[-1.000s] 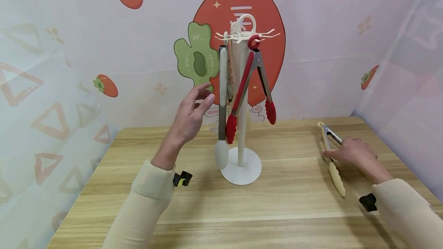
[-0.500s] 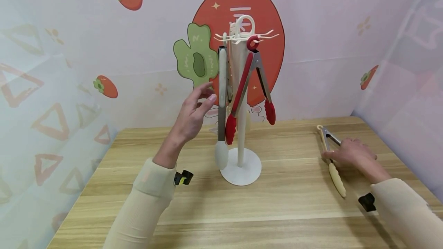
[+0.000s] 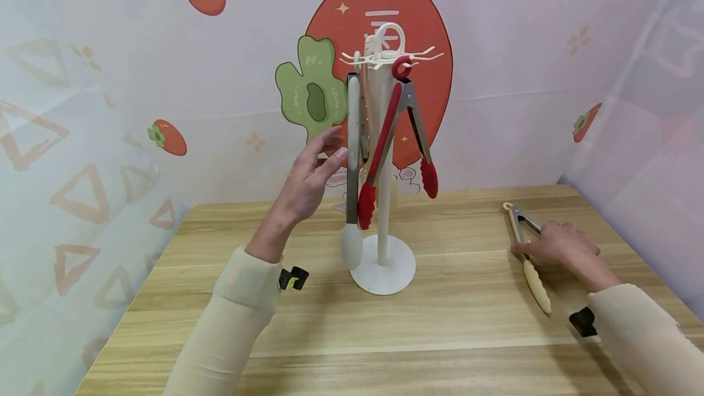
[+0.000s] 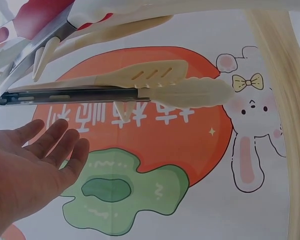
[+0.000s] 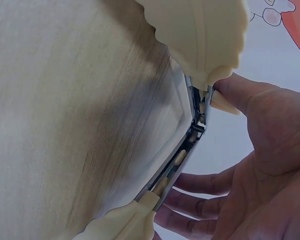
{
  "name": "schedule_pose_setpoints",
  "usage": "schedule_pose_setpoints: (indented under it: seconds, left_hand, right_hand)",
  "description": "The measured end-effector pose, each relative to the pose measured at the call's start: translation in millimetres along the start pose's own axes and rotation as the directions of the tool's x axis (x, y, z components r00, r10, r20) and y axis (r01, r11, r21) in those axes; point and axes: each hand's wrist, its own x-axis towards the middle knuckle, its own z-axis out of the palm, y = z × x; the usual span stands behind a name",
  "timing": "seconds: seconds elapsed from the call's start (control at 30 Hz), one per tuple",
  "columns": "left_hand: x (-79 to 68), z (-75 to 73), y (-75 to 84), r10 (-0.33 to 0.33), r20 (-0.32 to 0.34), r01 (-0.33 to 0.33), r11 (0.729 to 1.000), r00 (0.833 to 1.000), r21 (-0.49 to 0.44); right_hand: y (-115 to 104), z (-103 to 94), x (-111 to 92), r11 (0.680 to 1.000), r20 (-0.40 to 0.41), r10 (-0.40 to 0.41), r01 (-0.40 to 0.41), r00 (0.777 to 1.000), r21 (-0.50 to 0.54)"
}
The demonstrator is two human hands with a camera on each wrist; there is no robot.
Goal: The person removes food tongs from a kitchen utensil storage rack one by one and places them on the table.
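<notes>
Cream-coloured tongs (image 3: 533,280) lie spread on the table at the right. My right hand (image 3: 561,243) holds them, the thumb on one arm and several fingers against the other; the right wrist view shows both scalloped cream heads (image 5: 200,35) and the metal arms. My left hand (image 3: 305,182) is raised beside the white utensil stand (image 3: 384,219), fingers loosely bent and holding nothing. Nearest to it hang white-tipped tongs (image 3: 352,200). Red tongs (image 3: 379,139) hang spread from a front hook. In the left wrist view a slotted cream utensil (image 4: 155,72) hangs too.
The stand's round white base (image 3: 404,267) rests on the wooden table (image 3: 440,341). White hooks (image 3: 431,54) stick out around its top below a ring. A printed cloth wall (image 3: 495,133) rises behind the table, with more cloth at both sides.
My left hand has drifted slightly right, closer to the white-tipped tongs. The ring end of the cream tongs has shifted a little toward me and left; my right hand is almost still.
</notes>
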Motion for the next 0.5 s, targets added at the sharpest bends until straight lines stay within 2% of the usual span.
schedule_pose_setpoints:
  seconds: [0.5]
  left_hand:
    - [5.0, 2.1, 1.9, 0.012, 0.036, -0.012, 1.000, 0.999, -0.012]
  right_hand:
    - [-1.3, 0.1, 0.0, 1.000, 0.007, -0.001, 0.002, 1.000, -0.022]
